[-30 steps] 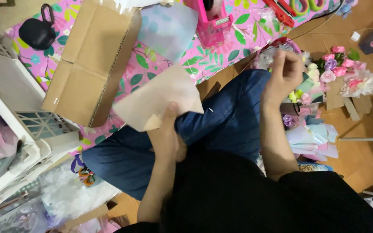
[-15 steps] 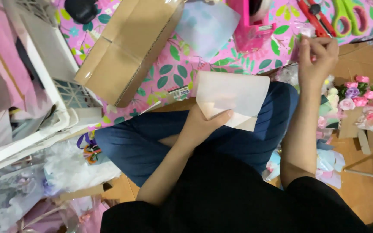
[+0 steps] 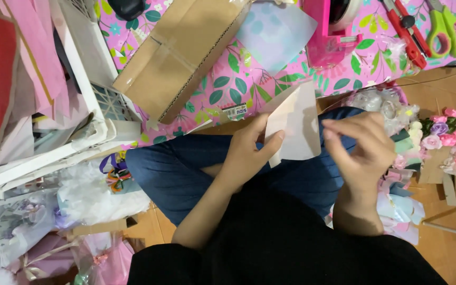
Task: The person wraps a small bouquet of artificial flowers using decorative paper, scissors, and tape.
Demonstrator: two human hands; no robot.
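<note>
View from above of a person sitting cross-legged on a wooden floor (image 3: 452, 253), in a black top and blue jeans (image 3: 186, 169), with craft supplies all around.

A pink mat with a green leaf print (image 3: 238, 84) covers the floor ahead of the knees. On it lies a flattened brown cardboard box (image 3: 178, 53), running diagonally from lower left to upper right. At far left stands a white plastic rack (image 3: 88, 95) with pink and red paper sheets (image 3: 6, 68) leaning against it, and crumpled white tissue and clear wrap (image 3: 85, 192) below. A pale blue translucent sheet (image 3: 278, 31) lies beside a pink tape dispenser (image 3: 333, 26). Red clippers (image 3: 405, 29) and green-handled scissors (image 3: 442, 26) lie at top right. A cluster of small pink and purple artificial flowers (image 3: 447, 137) sits at right.

Over the lap, the left hand (image 3: 246, 155) pinches a pale cream sheet of paper (image 3: 296, 126) at its left edge, thumb on the front. The sheet stands roughly upright, its long axis near vertical and leaning slightly right, top corner pointing away from the body toward the mat. The right hand (image 3: 362, 148) is just beside the sheet's right edge, fingers curled and pinched together; whether they hold anything cannot be told.
</note>
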